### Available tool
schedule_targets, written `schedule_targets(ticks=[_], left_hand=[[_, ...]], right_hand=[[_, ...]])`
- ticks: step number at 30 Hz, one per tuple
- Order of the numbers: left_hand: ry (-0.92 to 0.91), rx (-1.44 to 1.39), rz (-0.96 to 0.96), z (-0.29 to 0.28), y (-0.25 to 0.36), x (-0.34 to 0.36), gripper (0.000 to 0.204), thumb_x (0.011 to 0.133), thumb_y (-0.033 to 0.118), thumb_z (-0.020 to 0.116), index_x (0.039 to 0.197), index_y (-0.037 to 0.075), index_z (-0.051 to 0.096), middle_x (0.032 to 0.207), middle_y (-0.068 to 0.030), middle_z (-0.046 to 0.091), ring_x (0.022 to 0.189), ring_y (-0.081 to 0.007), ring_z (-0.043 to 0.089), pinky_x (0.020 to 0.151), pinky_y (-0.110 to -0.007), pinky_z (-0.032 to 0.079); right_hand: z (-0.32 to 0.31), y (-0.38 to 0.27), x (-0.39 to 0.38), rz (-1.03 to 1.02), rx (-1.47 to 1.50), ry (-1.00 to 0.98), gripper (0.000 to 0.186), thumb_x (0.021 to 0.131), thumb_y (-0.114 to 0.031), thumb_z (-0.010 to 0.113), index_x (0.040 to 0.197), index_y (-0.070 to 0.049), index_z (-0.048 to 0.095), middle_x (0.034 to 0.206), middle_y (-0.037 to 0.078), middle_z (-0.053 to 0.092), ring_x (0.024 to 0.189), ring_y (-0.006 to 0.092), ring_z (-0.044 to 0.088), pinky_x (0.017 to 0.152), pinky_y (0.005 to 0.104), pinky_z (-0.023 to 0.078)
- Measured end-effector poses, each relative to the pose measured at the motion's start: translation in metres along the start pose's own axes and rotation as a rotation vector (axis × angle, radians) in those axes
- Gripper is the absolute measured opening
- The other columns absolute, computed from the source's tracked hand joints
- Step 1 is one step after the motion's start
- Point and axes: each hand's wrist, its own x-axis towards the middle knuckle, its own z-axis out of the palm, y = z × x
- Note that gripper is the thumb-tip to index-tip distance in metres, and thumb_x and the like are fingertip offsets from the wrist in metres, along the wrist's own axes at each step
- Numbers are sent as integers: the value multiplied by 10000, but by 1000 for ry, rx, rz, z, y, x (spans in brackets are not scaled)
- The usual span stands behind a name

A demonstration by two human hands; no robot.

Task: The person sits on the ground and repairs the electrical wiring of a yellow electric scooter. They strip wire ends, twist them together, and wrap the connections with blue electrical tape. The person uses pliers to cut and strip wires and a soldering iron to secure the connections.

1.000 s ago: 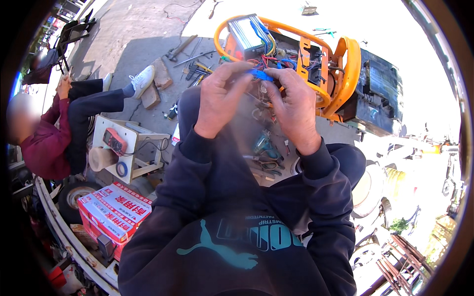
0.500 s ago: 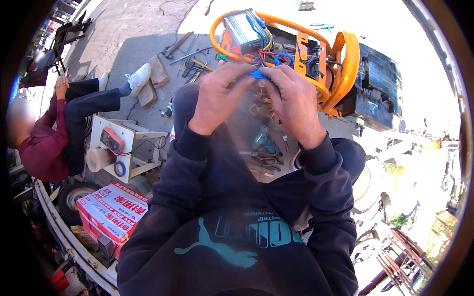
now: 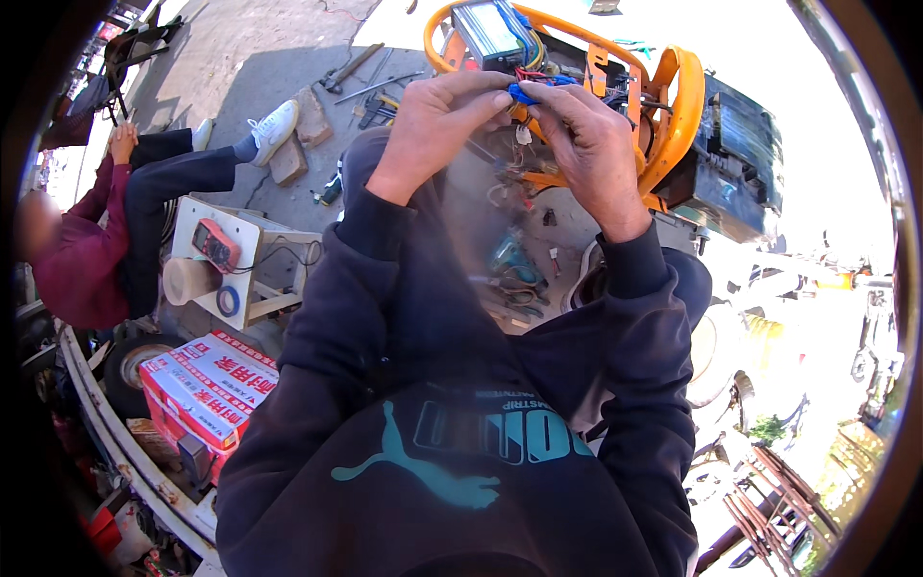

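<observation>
My left hand point(image 3: 433, 135) and my right hand point(image 3: 596, 154) meet in front of an orange tubular frame point(image 3: 680, 106). Between their pinched fingertips is a small blue piece point(image 3: 522, 93) at the wiring; I cannot tell whether it is tape or a connector. Fingers partly cover it. Just beyond my hands, a silver finned box point(image 3: 486, 37) with blue, yellow and red wires point(image 3: 529, 53) rests on the frame. A white plug point(image 3: 523, 136) hangs below my fingertips. At the frame's right end sits a large black box point(image 3: 731, 159).
A person in maroon point(image 3: 82, 260) sits at the left, near a stool point(image 3: 252, 236) bearing a red multimeter point(image 3: 216, 245) and a blue tape roll point(image 3: 228, 301). A red-and-white carton point(image 3: 212, 385) stands lower left. Bricks point(image 3: 311, 117), a hammer point(image 3: 356, 67) and a teal power tool point(image 3: 508, 255) lie on the ground.
Both hands appear higher in the picture, still pinching the blue piece, and the right hand has turned slightly. The whole view has shifted a little.
</observation>
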Motion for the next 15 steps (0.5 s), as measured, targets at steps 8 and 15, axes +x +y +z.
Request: schedule_targets(ticks=[8, 15], left_hand=[[-33, -44, -33, -5, 0, -1, 279, 992, 84, 693, 1249, -23, 717, 1035, -93, 764, 914, -134, 735, 831, -261, 603], [-17, -67, -22, -5, -1, -5, 273, 1001, 54, 668, 1257, -30, 709, 1073, -102, 758, 949, -148, 740, 860, -265, 603]], right_hand=[[5, 2, -3, -28, -11, -4, 249, 903, -57, 692, 1148, -78, 734, 922, 124, 686, 818, 348, 687, 719, 406, 555], [5, -2, -2, -16, -18, -22, 298, 859, -27, 694, 1148, -84, 734, 939, 122, 686, 819, 349, 692, 709, 417, 558]])
